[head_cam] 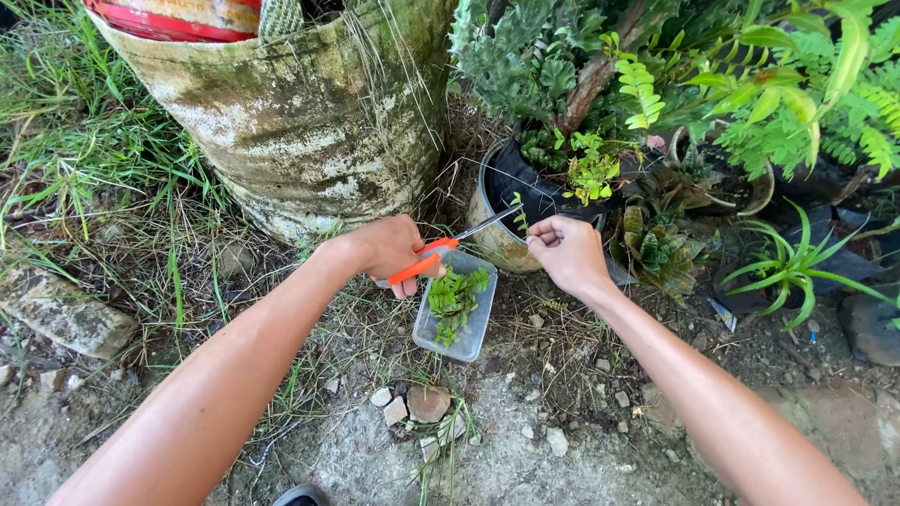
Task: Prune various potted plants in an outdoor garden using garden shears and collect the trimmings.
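My left hand (389, 248) grips orange-handled scissors (448, 244), their blades pointing right toward a small green sprig (518, 212). My right hand (567, 251) pinches that sprig at the rim of a round pot lined with black plastic (497, 234). Below the scissors, on the ground, lies a clear rectangular plastic tub (473, 328) holding several green cuttings (453, 300).
A large mossy grey sack planter (300, 122) stands behind my left hand. Potted ferns and leafy plants (750, 103) crowd the right. Grass (75, 150) grows at left; stones (427, 405) and a flat rock (66, 319) lie on bare soil.
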